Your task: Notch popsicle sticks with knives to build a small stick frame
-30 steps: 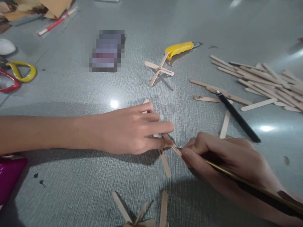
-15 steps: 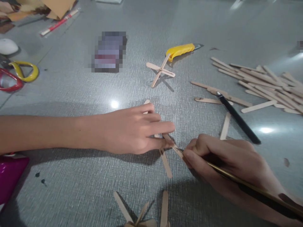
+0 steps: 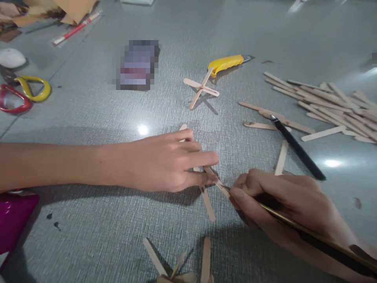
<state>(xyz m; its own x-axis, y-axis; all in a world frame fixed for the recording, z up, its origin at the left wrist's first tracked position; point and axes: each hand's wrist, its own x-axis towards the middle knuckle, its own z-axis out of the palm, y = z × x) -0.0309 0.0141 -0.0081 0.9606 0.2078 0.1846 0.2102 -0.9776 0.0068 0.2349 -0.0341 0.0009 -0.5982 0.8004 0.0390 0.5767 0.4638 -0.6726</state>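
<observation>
My left hand (image 3: 173,163) reaches in from the left, palm down, its thumb and fingers pressing wooden craft sticks against the table. One craft stick (image 3: 225,190) slants toward my right hand and bears small dark marks. Another craft stick (image 3: 208,206) sticks out below the palm, and a stick end shows above the fingers. My right hand (image 3: 265,200) is closed on a slim black-and-gold pen-like tool (image 3: 282,216). Its dark tip meets the marked stick near my left thumb; the exact kind of tool is unclear.
A craft-stick cross (image 3: 202,88) rests against a yellow-handled knife (image 3: 226,65). At right are a pile of craft sticks (image 3: 332,102) and a black craft knife (image 3: 297,147). Scissors (image 3: 35,88) and a blurred-out phone (image 3: 137,65) lie left. More joined sticks (image 3: 176,277) sit at the front.
The whole view has shifted very slightly to the right. Both hands keep their grip, and the tool's tip stays at the marked stick.
</observation>
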